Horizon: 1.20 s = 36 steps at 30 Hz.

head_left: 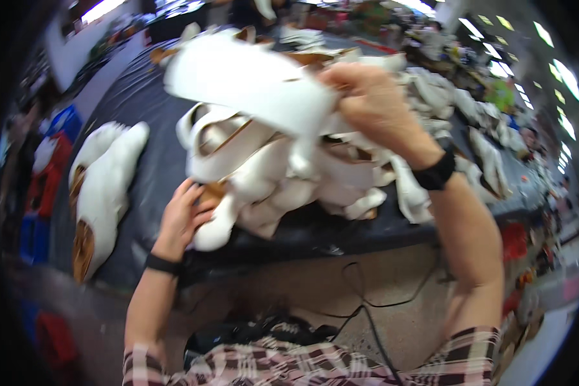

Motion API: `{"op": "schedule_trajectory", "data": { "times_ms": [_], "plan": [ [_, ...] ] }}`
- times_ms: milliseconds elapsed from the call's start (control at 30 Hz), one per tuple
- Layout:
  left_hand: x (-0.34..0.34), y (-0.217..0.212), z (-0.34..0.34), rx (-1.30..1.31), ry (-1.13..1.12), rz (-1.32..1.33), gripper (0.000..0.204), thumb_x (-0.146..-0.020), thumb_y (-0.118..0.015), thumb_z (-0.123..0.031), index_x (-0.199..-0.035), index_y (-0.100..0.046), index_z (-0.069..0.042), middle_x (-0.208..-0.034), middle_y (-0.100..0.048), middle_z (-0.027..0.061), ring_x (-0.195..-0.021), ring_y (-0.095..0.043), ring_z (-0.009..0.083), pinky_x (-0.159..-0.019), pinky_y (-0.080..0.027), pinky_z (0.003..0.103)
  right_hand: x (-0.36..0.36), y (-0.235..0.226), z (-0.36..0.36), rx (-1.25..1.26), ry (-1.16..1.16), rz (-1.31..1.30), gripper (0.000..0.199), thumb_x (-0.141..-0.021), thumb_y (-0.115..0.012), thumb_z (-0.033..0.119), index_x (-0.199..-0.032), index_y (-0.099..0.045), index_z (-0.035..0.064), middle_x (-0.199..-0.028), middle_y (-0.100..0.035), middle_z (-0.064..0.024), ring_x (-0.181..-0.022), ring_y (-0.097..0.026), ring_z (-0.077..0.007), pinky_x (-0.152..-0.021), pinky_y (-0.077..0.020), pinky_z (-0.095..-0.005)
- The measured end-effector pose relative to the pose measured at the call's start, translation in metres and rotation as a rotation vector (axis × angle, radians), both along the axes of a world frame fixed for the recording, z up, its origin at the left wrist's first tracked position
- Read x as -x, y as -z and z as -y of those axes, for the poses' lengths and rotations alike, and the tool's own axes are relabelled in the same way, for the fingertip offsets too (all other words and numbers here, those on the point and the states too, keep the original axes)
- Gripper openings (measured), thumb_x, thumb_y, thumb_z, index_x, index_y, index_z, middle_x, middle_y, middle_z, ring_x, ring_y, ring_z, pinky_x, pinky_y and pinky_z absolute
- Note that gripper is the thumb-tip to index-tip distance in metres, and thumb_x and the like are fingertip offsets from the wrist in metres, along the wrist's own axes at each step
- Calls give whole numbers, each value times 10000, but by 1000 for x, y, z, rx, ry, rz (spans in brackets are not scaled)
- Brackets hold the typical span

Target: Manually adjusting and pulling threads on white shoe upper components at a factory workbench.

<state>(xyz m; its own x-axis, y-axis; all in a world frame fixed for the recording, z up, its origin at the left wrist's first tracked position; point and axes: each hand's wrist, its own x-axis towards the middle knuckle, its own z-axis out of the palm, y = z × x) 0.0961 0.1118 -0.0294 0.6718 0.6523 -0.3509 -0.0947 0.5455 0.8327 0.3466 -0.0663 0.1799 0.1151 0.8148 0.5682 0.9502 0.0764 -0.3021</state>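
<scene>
Right fingers hold a white piece over a pile.

The right hand is gripping, its fingers curling inward. Behind this grip, the right forearm is slanting downward. Lower and to the left of the grip, the left hand is holding its fingers slightly apart.

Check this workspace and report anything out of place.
A black cable trails in loose loops by the table, where it might catch feet. The white pieces are heaped untidily, but no damage is clear.
</scene>
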Motion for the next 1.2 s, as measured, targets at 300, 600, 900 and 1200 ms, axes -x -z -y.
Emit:
{"op": "schedule_trajectory", "data": {
  "times_ms": [300, 600, 900, 1200],
  "plan": [
    [16, -24, 25, -316, -109, -208, 582, -903, -583, -280, -1374, -341, -41, -1274, -452, 143, -1033, -537, 204, -776, -513, 287, 0, 14, 5, -122, -276, 619, 52, -669, -584, -23, -669, -537, -1, -778, -608, -98, -894, -584, -268, -778, -496, -355],
    [71, -111, 80, -1196, 109, 100, 1070, -644, -836, -313, -1454, -167, -110, -1439, -311, 115, -1304, -344, 260, -1065, -300, 409, 119, 50, 42, -108, -782, 617, 210, -467, -524, 81, -653, -586, 4, -782, -570, -72, -1001, -562, -257, -941, -495, -406],
    [56, -44, 120, -1327, -212, -267, 545, -815, -542, 45, -1302, -332, -80, -1148, -567, 164, -1009, -609, 298, -846, -478, 342, 119, 144, 42, 234, -709, 51, 171, -656, -566, -34, -817, -601, 12, -888, -635, -100, -986, -587, -231, -910, -471, -370],
    [58, -17, 142, -970, -71, -350, 327, -851, -512, -91, -1120, -336, -28, -963, -565, 263, -869, -571, 461, -753, -471, 474, 157, 197, 44, 211, -224, -751, 400, -776, -647, 21, -1161, -541, 1, -1078, -606, -98, -973, -583, -151, -856, -458, -283]
  ]
}}
